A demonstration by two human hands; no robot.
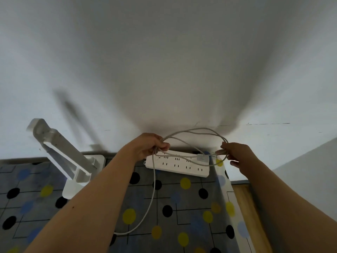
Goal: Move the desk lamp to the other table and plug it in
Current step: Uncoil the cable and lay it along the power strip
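The white desk lamp (67, 157) stands on the table's patterned cloth (175, 209) at the left, its folded arm leaning up to the left. Its pale cord (193, 133) is looped in the air between my hands. My left hand (151, 146) grips a bundle of the loops. My right hand (235, 153) pinches the cord near its far end. A white plug block (202, 159) hangs from the loop just above the white power strip (179, 164), which lies against the wall. One strand of cord (154, 189) drops to the cloth.
A white wall (164, 61) rises right behind the table. The grey cloth has black, yellow and blue dots. At the right, the table ends and a wooden floor strip (244, 207) shows beside a white surface (310, 170).
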